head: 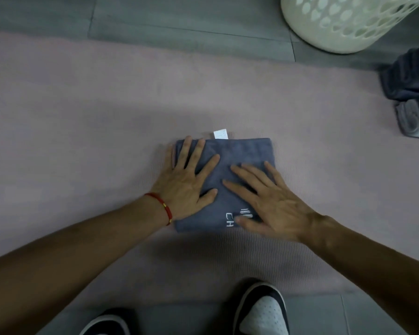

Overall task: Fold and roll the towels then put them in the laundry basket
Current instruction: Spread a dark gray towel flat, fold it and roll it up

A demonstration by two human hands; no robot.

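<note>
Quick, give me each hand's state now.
Left hand: open, flat on the folded towel, gripping nothing.
Right hand: open, flat on the same towel.

Pink mat (82,117) w/ folded grey towel (240,151)

Head view: looks steeply down and forward from above, close over the mat (82,117).
Shared views: only one.
</note>
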